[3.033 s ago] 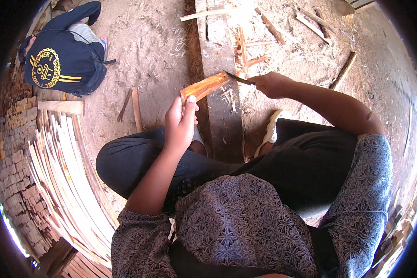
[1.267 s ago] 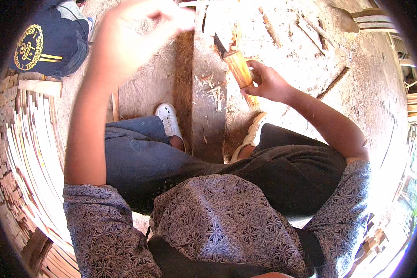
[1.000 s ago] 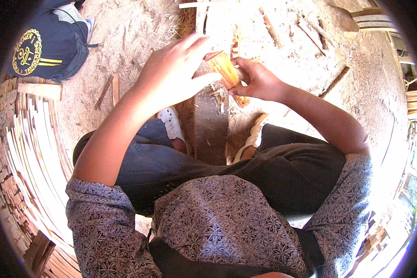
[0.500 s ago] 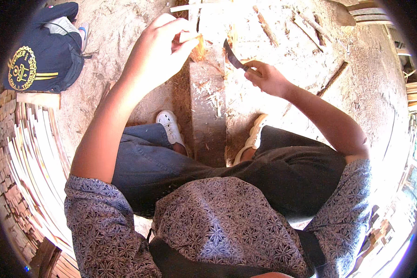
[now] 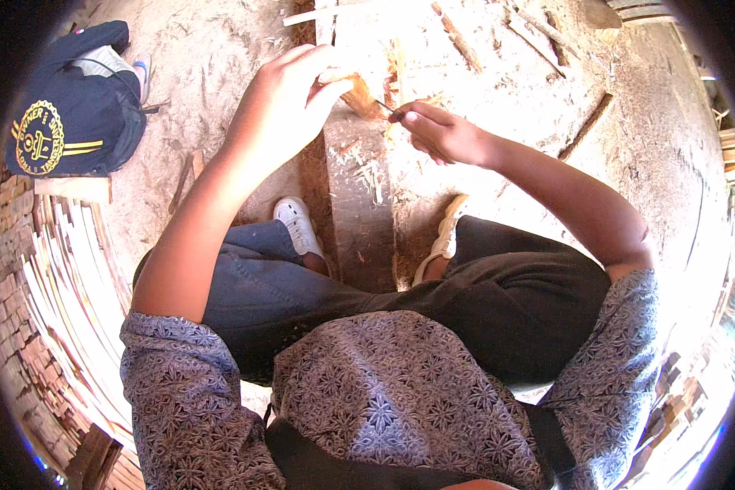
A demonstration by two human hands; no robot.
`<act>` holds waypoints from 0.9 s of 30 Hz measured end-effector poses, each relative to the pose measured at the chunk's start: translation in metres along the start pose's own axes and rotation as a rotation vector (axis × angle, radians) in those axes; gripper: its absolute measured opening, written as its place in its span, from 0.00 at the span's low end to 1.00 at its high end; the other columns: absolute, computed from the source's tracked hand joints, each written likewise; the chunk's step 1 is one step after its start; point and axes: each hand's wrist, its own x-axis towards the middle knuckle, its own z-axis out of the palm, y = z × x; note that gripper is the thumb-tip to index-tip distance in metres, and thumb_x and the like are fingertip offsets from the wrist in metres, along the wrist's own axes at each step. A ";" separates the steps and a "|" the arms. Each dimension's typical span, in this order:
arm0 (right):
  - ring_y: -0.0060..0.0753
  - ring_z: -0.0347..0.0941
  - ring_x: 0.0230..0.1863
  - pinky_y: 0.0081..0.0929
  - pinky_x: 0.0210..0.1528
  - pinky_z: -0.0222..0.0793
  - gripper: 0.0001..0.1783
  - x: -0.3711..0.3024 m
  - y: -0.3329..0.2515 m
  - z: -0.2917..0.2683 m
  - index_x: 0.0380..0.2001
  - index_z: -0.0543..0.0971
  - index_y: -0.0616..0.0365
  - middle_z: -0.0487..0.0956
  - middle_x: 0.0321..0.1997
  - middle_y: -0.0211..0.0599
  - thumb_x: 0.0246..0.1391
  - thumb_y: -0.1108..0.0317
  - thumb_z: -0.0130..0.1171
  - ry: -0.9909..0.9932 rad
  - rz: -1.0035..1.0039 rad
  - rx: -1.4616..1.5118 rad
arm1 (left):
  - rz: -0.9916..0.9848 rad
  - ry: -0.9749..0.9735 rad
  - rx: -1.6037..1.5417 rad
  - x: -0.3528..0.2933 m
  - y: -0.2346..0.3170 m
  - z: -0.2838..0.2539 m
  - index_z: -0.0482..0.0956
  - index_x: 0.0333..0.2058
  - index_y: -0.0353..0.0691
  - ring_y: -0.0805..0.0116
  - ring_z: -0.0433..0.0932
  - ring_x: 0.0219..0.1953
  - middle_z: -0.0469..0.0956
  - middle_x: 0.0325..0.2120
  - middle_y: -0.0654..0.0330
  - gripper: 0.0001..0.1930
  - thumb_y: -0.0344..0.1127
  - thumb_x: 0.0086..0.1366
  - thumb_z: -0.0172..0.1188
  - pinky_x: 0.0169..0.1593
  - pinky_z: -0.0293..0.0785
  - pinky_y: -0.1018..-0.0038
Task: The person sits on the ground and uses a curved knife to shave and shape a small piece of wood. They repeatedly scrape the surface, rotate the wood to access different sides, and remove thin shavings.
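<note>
My left hand (image 5: 290, 94) is closed on an orange-brown fibrous piece (image 5: 359, 98), with the fingers pinching its upper left end. Its lower end looks frayed. From the other side my right hand (image 5: 443, 135) grips a small knife (image 5: 386, 107) by its handle. Little of the dark blade shows, as it is seen nearly edge-on, its tip at the frayed end of the piece. Whether it touches, I cannot tell. Both hands are above a wooden plank (image 5: 363, 233) strewn with pale shavings (image 5: 369, 175).
My feet in white clogs (image 5: 299, 224) flank the plank. Sticks (image 5: 457, 37) and a dark strip of wood (image 5: 586, 126) lie on the pale ground. At the far left is a person in a dark jacket (image 5: 82, 122). Stacked wood strips (image 5: 73, 253) stand at left.
My right hand has moved left and turned the knife, bringing its blade to the fibrous piece. My left hand has lowered slightly, and the piece now points toward the knife.
</note>
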 end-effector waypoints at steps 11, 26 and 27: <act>0.33 0.77 0.38 0.38 0.46 0.73 0.23 -0.039 0.060 -0.019 0.53 0.77 0.58 0.79 0.36 0.42 0.71 0.52 0.45 -0.184 0.070 -0.361 | -0.076 0.109 0.067 -0.001 -0.022 0.001 0.74 0.34 0.39 0.71 0.74 0.24 0.73 0.21 0.61 0.09 0.36 0.66 0.64 0.31 0.72 0.72; 0.46 0.82 0.41 0.42 0.45 0.77 0.17 -0.022 0.007 -0.013 0.55 0.73 0.50 0.83 0.37 0.45 0.65 0.62 0.55 0.238 -0.138 -0.531 | 0.043 0.146 0.122 0.000 0.003 0.013 0.79 0.41 0.41 0.65 0.80 0.28 0.79 0.28 0.58 0.11 0.39 0.65 0.65 0.33 0.76 0.70; 0.46 0.82 0.40 0.42 0.44 0.77 0.16 -0.024 0.012 -0.012 0.54 0.73 0.50 0.83 0.37 0.45 0.64 0.63 0.55 0.225 -0.113 -0.553 | 0.013 0.159 0.170 0.002 -0.003 0.010 0.79 0.40 0.41 0.65 0.80 0.27 0.80 0.28 0.57 0.11 0.40 0.65 0.65 0.32 0.76 0.70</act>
